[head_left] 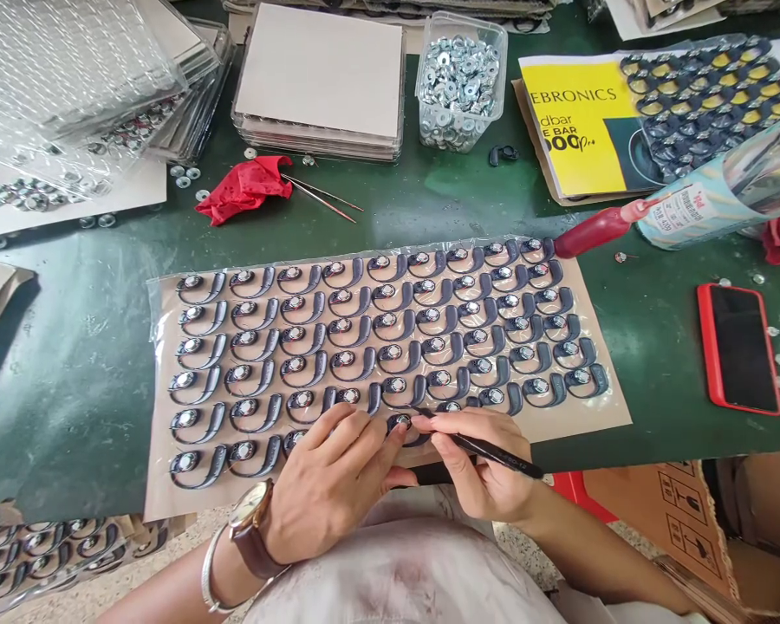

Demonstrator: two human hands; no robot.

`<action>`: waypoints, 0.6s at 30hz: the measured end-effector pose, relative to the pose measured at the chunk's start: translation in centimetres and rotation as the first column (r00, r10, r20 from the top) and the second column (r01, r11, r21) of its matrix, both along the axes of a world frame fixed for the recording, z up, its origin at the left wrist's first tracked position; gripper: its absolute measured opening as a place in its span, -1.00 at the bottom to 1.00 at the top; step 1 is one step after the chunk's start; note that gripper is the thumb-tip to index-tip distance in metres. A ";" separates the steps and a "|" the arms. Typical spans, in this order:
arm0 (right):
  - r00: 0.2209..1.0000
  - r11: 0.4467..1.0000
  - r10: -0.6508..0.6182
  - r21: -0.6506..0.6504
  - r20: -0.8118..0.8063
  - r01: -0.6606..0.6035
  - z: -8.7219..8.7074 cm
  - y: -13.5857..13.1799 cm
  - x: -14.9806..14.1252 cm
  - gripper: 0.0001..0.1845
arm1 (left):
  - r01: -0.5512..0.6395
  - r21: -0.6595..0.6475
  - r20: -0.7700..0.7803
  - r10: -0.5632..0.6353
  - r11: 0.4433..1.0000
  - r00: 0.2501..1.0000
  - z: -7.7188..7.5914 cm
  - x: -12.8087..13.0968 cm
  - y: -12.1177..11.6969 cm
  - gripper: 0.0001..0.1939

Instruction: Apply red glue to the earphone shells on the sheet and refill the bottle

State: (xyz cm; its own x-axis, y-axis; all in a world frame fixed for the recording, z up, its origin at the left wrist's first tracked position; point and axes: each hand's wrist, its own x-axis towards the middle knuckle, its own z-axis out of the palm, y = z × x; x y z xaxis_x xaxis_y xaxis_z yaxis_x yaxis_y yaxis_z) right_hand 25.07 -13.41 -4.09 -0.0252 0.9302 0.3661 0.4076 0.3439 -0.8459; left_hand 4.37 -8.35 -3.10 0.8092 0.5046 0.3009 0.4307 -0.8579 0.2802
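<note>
Hook-shaped parts (pixel 297 334) lie in rows on a brown, film-covered sheet (pixel 594 418) in front of you, on the green tabletop (pixel 422 204). Your left hand (pixel 331 477) rests over the lower rows, fingertips at one part; whether they grip it, I cannot tell. Your right hand (pixel 425 424) is closed around a slim black tool (pixel 494 453), its tip at that same part. Beyond the sheet, your open clear tub (pixel 502 65) is well filled with loose metallic discs (pixel 460 74). To its left, your stack of clear trays (pixel 318 144) carries a pale board (pixel 321 65). At far left, your second pile of clear trays (pixel 71 52) leans unevenly, with round metallic pieces (pixel 35 191) visible at its lower edge. At right, your clear cylindrical container (pixel 698 204), with a patterned label, lies tilted; its contents are too unclear to identify. A tapered red bottle (pixel 591 233) lies between it and the sheet's far right corner.
</note>
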 end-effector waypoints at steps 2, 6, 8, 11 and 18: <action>1.000 1.000 0.014 0.017 0.003 -0.014 -0.1 0.1 0.0 -0.66 | -0.001 -0.009 0.000 0.001 1.000 1.000 0.0 0.0 0.0 -0.65; 0.995 0.991 0.047 0.119 0.084 -0.057 -0.2 0.3 -0.2 -0.69 | 0.002 -0.034 -0.004 -0.002 0.999 1.000 0.0 0.0 0.1 -0.68; 0.990 0.982 0.069 0.165 0.126 -0.089 -0.2 0.5 -0.3 -0.67 | 0.003 -0.040 -0.011 -0.003 0.999 1.000 0.0 0.0 0.1 -0.71; 0.988 0.976 0.101 0.181 0.116 -0.121 -0.3 0.4 -0.2 -0.61 | 0.000 -0.025 -0.018 -0.001 1.000 1.000 0.1 0.0 0.2 -0.74; 0.989 0.993 -0.057 0.098 -0.138 0.071 -0.3 -1.6 1.1 -0.57 | -0.017 -0.065 -0.006 0.016 0.998 1.000 0.8 0.2 0.3 -0.75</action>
State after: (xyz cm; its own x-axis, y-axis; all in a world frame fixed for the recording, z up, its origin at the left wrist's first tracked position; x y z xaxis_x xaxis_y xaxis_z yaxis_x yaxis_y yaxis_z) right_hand 26.22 -15.05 -4.36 0.0890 0.8859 0.4553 0.3165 0.4083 -0.8562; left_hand 4.59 -8.04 -2.34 0.8020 0.5363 0.2630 0.4463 -0.8307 0.3329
